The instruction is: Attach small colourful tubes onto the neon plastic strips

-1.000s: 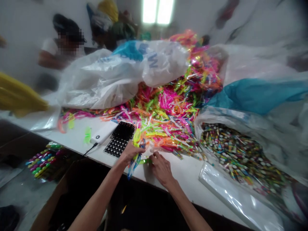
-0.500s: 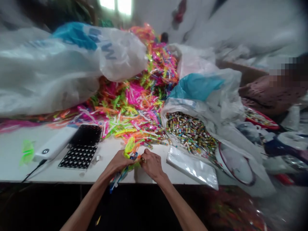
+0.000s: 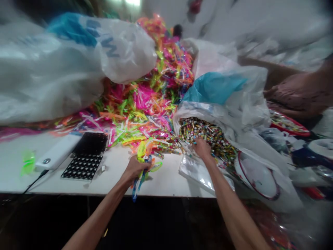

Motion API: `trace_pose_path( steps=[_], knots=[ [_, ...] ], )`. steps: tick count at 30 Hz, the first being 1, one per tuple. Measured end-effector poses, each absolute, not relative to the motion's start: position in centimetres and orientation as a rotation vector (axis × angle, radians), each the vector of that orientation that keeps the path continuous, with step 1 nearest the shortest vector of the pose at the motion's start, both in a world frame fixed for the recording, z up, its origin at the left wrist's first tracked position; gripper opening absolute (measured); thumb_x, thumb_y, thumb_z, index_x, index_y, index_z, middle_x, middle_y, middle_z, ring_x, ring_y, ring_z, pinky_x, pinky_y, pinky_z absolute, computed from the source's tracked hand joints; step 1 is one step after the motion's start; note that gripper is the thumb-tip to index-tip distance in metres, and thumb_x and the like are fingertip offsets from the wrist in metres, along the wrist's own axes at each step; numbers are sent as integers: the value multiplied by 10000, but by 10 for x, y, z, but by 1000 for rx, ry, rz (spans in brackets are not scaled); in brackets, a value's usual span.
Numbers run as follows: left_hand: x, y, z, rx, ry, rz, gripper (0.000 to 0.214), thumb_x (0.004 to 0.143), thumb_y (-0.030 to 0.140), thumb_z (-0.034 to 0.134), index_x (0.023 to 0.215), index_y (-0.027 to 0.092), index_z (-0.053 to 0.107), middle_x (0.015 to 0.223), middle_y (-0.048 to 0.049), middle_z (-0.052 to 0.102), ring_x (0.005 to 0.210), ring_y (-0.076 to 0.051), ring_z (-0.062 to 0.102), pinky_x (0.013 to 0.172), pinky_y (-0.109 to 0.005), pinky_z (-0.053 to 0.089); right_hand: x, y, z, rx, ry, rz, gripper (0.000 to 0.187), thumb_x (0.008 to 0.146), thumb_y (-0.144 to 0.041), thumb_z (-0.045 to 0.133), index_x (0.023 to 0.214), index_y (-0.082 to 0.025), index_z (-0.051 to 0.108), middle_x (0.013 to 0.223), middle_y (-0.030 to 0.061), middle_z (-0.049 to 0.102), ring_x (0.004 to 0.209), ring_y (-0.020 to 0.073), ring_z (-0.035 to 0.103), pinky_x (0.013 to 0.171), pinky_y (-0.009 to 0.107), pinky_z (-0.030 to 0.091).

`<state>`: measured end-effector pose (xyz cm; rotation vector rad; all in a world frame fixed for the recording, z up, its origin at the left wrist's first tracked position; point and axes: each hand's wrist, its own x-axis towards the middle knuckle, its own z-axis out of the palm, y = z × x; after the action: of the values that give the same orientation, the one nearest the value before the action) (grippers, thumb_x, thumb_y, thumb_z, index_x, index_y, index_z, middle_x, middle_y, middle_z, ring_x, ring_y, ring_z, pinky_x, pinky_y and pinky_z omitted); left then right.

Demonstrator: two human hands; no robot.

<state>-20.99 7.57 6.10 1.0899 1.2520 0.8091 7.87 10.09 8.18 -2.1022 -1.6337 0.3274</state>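
My left hand (image 3: pixel 136 168) is closed around a bunch of translucent neon plastic pieces (image 3: pixel 142 151), yellow, orange and blue. Some blue and clear ends hang below the fist, near the table's front edge. Over on the right, my right hand (image 3: pixel 202 148) is at the near edge of a heap of small multicoloured tube-like pieces (image 3: pixel 208 131) in an open white plastic bag (image 3: pixel 221 113). Its fingers are drawn together among the pieces, and the fingertips are too blurred to show what they hold. Beneath that wrist lies a stack of clear plastic sleeves (image 3: pixel 194 172).
A big heap of neon plastic pieces (image 3: pixel 145 100) covers the back, beside a large white sack (image 3: pixel 52 76). At left are a white power bank (image 3: pixel 58 152) with a cable and a black perforated tray (image 3: pixel 82 166). A red-rimmed bowl (image 3: pixel 256 173) and another person's sleeve (image 3: pixel 299 90) are right.
My right hand has left the bunch and moved right and away from me to the small pieces in the bag. My left hand still grips the bunch near the same place.
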Motion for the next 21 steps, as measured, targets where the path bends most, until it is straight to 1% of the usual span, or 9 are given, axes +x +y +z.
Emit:
trace_pose_path(
  steps=[2, 4, 6, 8, 9, 11, 15, 17, 21],
  knots=[
    [-212, 75, 65, 1043, 1228, 803, 165, 529, 178, 661, 603, 113, 529, 505, 31, 491, 443, -70, 407, 388, -182, 325, 95, 104, 74, -2116, -1611, 288, 198, 703, -79, 424, 763, -149, 599, 1089, 174, 540, 1031, 336, 464, 859, 509, 272],
    [-214, 75, 68, 1004, 1218, 807, 192, 519, 185, 682, 615, 110, 534, 515, 33, 500, 455, -66, 414, 402, -177, 336, 99, 103, 69, -2096, -1582, 268, 177, 675, -76, 435, 693, -179, 577, 1066, 146, 548, 1077, 346, 426, 892, 510, 240],
    [-217, 75, 69, 991, 1217, 823, 202, 512, 182, 691, 619, 108, 537, 519, 35, 505, 461, -63, 416, 411, -173, 336, 93, 99, 70, -2067, -1551, 267, 131, 670, -109, 460, 634, -200, 548, 987, 126, 564, 1096, 339, 407, 903, 492, 248],
    [-219, 74, 68, 990, 1216, 832, 204, 513, 190, 694, 604, 109, 530, 514, 34, 500, 460, -63, 416, 410, -174, 329, 78, 91, 79, -2025, -1552, 334, 78, 699, -187, 489, 656, -208, 551, 898, 113, 577, 1027, 313, 455, 868, 468, 305],
    [-219, 73, 68, 989, 1218, 829, 208, 511, 196, 696, 597, 110, 528, 514, 32, 502, 460, -66, 419, 411, -176, 329, 68, 85, 84, -1990, -1572, 396, 77, 720, -243, 500, 701, -209, 566, 859, 98, 587, 954, 287, 497, 827, 443, 349],
    [-219, 72, 69, 989, 1215, 812, 212, 504, 200, 698, 606, 108, 535, 529, 23, 517, 470, -74, 437, 420, -182, 340, 42, 70, 93, -1855, -1622, 656, 182, 739, -354, 523, 807, -203, 598, 784, 57, 607, 774, 215, 547, 708, 361, 419],
    [-219, 70, 73, 1053, 1190, 776, 216, 496, 191, 690, 636, 115, 544, 540, 32, 519, 472, -74, 437, 427, -179, 339, -7, 38, 97, -1487, -1518, 1322, 269, 732, -394, 579, 851, -160, 640, 701, 14, 591, 621, 123, 511, 588, 253, 414],
    [-222, 70, 74, 1114, 1173, 757, 201, 504, 186, 679, 620, 124, 527, 525, 40, 506, 460, -69, 422, 421, -176, 328, -21, 28, 94, -1405, -1444, 1426, 263, 736, -373, 594, 872, -155, 648, 696, 4, 564, 590, 100, 488, 567, 236, 403],
    [-229, 69, 74, 1167, 1149, 718, 173, 527, 192, 654, 603, 128, 513, 503, 41, 490, 439, -68, 412, 407, -178, 307, -26, 21, 86, -1359, -1487, 1419, 270, 749, -374, 588, 905, -166, 661, 775, 19, 548, 594, 96, 497, 561, 237, 421]
  ],
)
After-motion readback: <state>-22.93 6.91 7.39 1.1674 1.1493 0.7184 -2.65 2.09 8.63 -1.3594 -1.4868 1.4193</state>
